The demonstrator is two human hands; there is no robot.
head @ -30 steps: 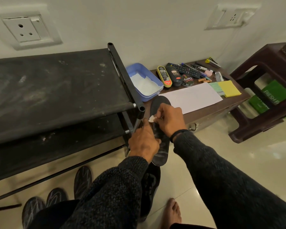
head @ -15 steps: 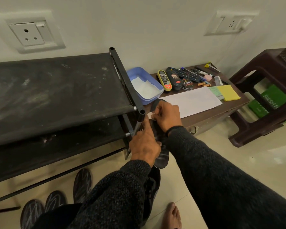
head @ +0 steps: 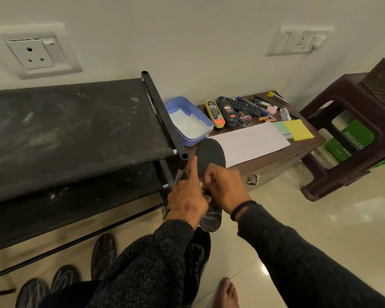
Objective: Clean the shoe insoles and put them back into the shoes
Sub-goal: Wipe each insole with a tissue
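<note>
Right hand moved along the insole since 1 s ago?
Yes. The right hand has slid down the dark foam insole, from near its toe end towards the middle, away from the white paper sheet.

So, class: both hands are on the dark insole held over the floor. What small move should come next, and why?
Probably a short wipe toward the toe end. The left hand grips the insole at its middle, and the right hand pinches something small and pale against it there, seemingly a wipe. The toe half lies bare beyond the fingers, so that stretch looks due next.
</note>
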